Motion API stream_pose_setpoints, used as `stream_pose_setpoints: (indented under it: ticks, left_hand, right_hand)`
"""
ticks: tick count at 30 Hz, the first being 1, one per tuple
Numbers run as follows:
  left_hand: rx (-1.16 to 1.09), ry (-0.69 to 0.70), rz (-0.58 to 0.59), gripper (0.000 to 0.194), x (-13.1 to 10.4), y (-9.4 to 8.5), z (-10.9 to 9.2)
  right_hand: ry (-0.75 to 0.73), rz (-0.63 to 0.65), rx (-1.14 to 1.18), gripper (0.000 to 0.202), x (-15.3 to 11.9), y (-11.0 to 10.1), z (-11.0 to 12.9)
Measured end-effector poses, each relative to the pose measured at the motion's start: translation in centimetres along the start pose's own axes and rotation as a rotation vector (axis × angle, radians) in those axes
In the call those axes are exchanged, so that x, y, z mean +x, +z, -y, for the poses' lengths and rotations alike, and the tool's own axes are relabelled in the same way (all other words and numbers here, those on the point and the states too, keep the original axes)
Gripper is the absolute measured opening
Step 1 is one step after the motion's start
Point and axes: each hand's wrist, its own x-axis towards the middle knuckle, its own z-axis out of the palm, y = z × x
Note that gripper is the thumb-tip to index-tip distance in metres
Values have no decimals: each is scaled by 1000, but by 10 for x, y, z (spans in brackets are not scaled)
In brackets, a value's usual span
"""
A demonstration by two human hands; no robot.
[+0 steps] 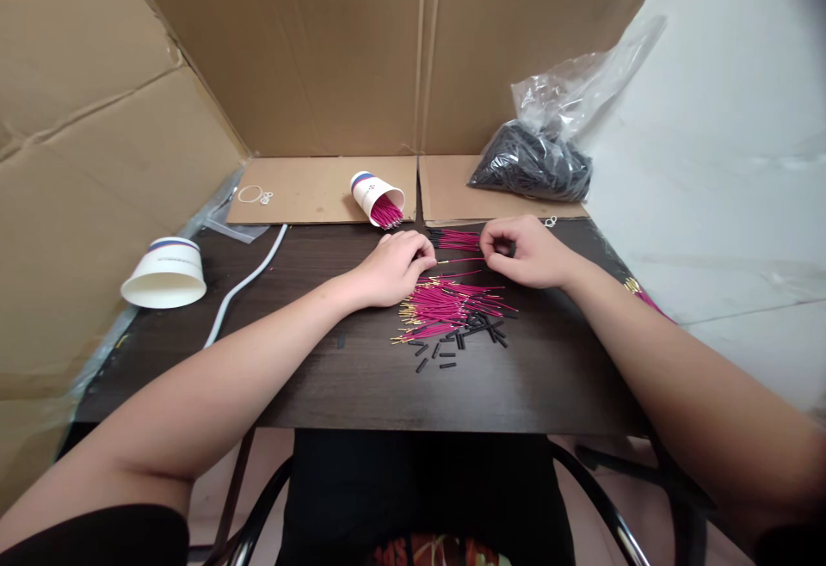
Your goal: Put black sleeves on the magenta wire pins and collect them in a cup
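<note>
A thin magenta wire with a gold end stretches between my two hands above the table. My right hand pinches its right end between thumb and forefinger. The fingers of my left hand are bent together beside the gold end; what they hold, if anything, is hidden. Just beyond, a row of magenta wires with black sleeves lies on the table. Nearer to me is a loose pile of magenta wires with gold tips. Short black tubes are scattered at its near side.
A paper cup full of wires lies tipped at the back; another paper cup stands upside down at left. A bag of black tubes rests on cardboard at back right. A white cable crosses the table's left; cardboard walls stand behind.
</note>
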Motion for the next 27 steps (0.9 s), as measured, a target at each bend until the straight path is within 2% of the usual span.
stream_pose_setpoints:
  ticks: [14, 22, 27]
  left_hand:
    - [-35, -7, -24, 16, 1, 1, -1]
    - [-337, -63, -161, 13, 2, 5, 9]
    - [-358, -77, -144, 23, 2, 1, 7]
  right_hand:
    - [-54, 36, 79, 8, -1, 9, 8]
    - [-25, 8, 116, 10, -1, 8, 2]
    - [-7, -33, 130, 8, -1, 6, 4]
